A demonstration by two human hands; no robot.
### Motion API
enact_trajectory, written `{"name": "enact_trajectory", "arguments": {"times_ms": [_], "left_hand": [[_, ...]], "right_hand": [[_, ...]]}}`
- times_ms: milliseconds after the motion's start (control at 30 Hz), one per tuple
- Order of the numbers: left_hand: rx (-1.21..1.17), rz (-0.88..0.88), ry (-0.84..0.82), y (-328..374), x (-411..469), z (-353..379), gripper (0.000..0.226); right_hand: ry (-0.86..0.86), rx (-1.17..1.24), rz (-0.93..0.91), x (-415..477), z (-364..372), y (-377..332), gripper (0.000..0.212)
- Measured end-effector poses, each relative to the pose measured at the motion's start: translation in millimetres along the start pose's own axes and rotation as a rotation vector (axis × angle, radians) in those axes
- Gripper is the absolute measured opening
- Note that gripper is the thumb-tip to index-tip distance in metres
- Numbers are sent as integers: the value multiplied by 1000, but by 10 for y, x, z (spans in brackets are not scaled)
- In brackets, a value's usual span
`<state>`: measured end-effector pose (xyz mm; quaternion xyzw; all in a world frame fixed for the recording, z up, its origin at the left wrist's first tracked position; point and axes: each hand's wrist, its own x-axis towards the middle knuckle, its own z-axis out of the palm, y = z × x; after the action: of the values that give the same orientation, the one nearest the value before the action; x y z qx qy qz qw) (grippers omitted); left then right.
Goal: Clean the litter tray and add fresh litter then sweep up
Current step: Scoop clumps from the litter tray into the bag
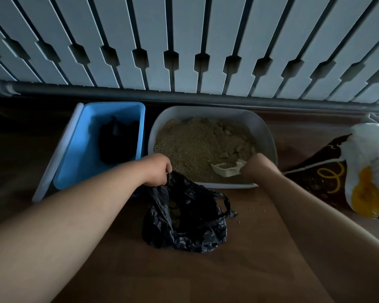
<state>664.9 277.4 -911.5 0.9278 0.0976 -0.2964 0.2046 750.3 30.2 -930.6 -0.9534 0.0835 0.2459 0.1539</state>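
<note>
A grey litter tray [269, 136] sits on the wooden floor against the wall, filled with brownish litter [195, 143] that has several clumps near its right side. My right hand [257, 166] grips the handle of a cream scoop [227, 169], whose head lies in the litter at the tray's near edge. My left hand [159, 171] pinches the rim of a black plastic bag [184, 221], holding it open in front of the tray. Some clumps show inside the bag.
A blue bin [74, 162] with a black bag inside stands left of the tray, its white lid [57, 154] leaning alongside. A litter sack [346, 173], brown, white and yellow, lies at the right. A few loose grains [252, 209] dot the floor. A slatted panel [184, 44] runs behind.
</note>
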Motion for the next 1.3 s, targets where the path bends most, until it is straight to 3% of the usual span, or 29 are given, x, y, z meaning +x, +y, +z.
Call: {"name": "enact_trajectory", "arguments": {"times_ms": [167,500,1033,1300], "left_hand": [[-4,7,-9,6,77,18,48],[-48,-23,13,-16,206,59,48],[-54,-75,35,-50,115,3,49],[27,-84,0,-59,2,-64,29]], "right_hand": [[64,78,-23,112,243,20,9],[69,235,-128,333,394,-27,30],[76,474,-274,103,351,286,21],[87,490,-315,-4,363,341,24]]}}
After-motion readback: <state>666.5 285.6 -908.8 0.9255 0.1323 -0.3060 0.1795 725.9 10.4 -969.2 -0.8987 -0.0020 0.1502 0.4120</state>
